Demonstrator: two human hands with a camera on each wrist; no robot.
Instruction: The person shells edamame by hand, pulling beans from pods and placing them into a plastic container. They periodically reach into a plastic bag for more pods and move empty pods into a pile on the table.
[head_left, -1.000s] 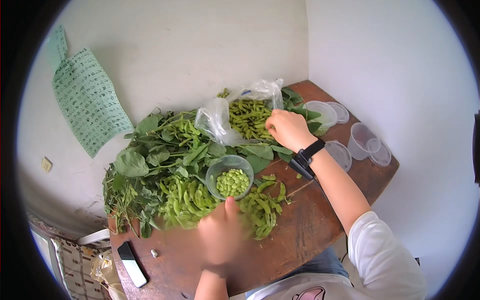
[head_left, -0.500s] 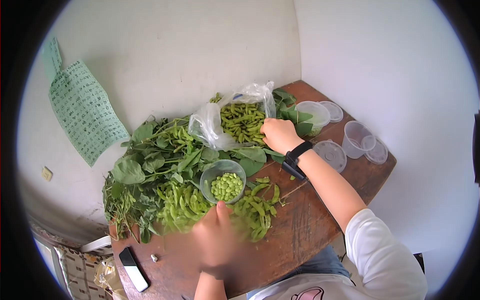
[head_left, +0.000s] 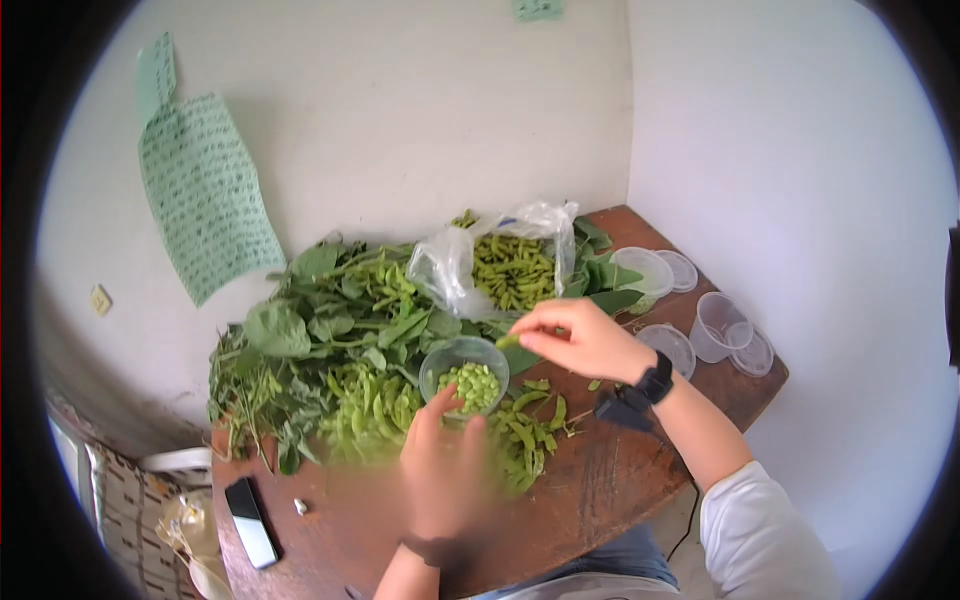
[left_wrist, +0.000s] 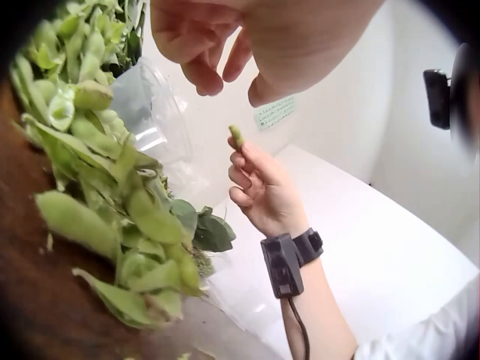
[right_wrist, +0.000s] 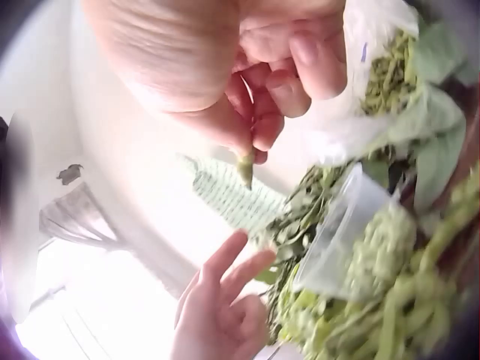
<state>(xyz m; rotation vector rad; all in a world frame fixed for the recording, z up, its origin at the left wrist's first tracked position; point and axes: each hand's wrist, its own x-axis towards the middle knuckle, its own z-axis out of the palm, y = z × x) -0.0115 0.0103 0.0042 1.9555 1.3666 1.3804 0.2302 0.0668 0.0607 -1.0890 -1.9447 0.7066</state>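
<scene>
My right hand (head_left: 585, 340) pinches a green soybean pod (head_left: 508, 341) between thumb and fingertips, just above the right rim of a clear plastic tub (head_left: 430, 380). Shelled green beans (head_left: 478, 388) lie in that tub. Fingers extended and parted, my left hand (head_left: 440, 475) is at the tub's near side and holds nothing. In the right wrist view the tip of the pod (right_wrist: 245, 176) points down from the fingers. Loose pods (head_left: 530, 425) lie right of the tub, and flat, pale green pods (head_left: 365, 405) are heaped to its left.
Behind the tub, a clear plastic bag (head_left: 445, 265) holds many pods (head_left: 515, 275). Leafy stalks (head_left: 280, 330) cover the table's back left. Clear lids (head_left: 668, 350) and an upright plastic cup (head_left: 712, 325) stand at the right. A phone (head_left: 252, 525) lies at the front left.
My right hand has left the plastic bag with a pod and come towards me to the tub. My left hand's fingers, with the thumb upright at the tub before, have spread apart.
</scene>
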